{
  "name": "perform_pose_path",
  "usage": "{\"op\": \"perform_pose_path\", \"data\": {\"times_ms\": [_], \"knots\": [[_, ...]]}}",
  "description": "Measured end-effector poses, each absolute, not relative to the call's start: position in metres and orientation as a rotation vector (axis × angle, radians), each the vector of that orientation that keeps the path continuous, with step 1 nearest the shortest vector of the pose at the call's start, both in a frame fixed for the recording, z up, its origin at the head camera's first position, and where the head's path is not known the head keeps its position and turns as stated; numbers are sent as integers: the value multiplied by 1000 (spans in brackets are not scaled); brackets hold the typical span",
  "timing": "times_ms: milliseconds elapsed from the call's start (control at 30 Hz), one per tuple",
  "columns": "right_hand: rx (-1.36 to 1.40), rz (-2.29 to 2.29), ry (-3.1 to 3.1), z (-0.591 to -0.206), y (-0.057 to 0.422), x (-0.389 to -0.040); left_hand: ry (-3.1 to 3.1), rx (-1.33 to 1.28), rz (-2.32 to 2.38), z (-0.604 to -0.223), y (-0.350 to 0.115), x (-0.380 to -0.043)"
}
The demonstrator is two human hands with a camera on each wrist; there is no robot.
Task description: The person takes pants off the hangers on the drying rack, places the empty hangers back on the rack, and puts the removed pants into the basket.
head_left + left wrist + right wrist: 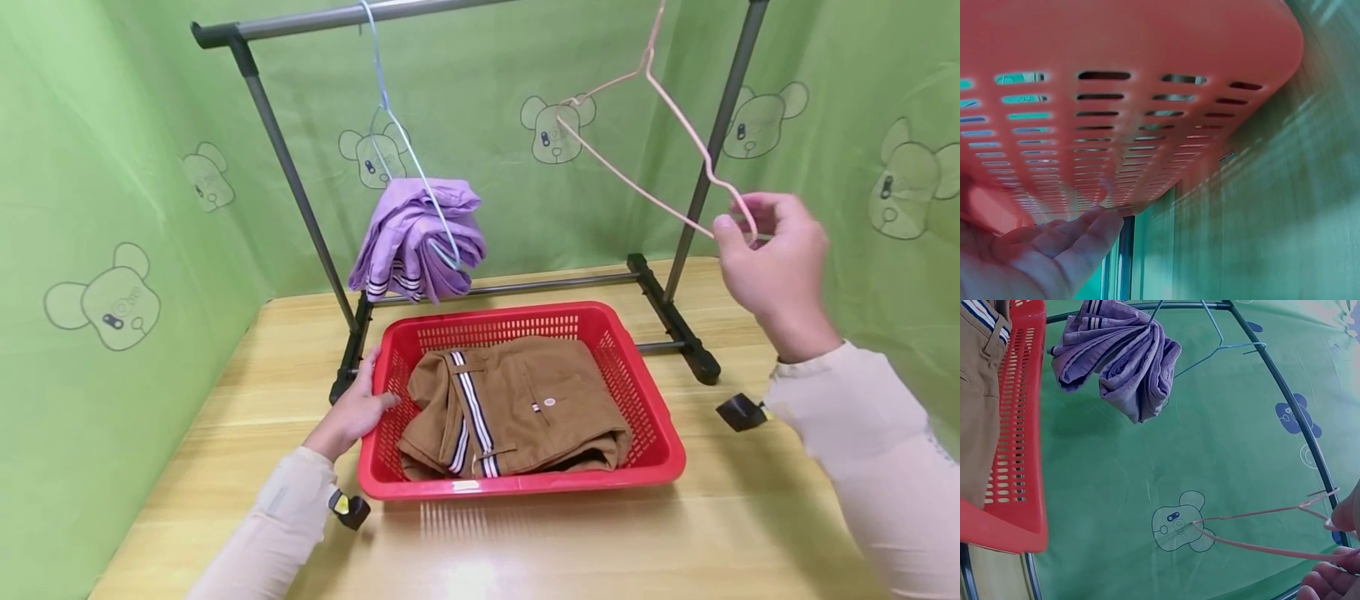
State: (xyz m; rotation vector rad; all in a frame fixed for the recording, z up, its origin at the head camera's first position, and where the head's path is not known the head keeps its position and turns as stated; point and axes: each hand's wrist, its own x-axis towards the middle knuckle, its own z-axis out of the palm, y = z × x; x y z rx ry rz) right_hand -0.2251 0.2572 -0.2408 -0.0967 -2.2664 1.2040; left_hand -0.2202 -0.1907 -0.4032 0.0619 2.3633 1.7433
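My right hand (783, 258) pinches the lower right corner of a pink clothes hanger (686, 125), which extends up past the top edge of the head view. My left hand (358, 408) grips the left rim of a red plastic basket (645, 475), with the thumb inside the wall and the fingers outside. In the left wrist view those fingers (1094, 240) lie along the slotted outer wall. Folded brown trousers (540, 400) with a striped band lie in the basket. Purple folded trousers (420, 233) drape over a light blue hanger (408, 142) to the left.
A grey metal clothes rack (315, 23) stands behind the basket, its black feet (678, 325) on the wooden table (585, 550). Green curtains (487, 100) printed with bear heads surround the table. Black wrist cameras stick out below both sleeves.
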Motion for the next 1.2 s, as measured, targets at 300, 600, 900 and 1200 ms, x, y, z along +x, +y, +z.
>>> {"op": "perform_pose_path", "data": {"times_ms": [300,600,900,1200], "knots": [[-146,1343,-2140,-272,264,-221,2374,65,1768,-405,-191,-220],[109,1277,-2294,-309,274,-229,2398,53,1747,-406,-191,-217],[313,1641,-2254,-347,281,-244,2486,38,1657,-404,-189,-220],[616,2236,-1899,-380,275,-249,2531,61,1663,-403,-189,-218]]}}
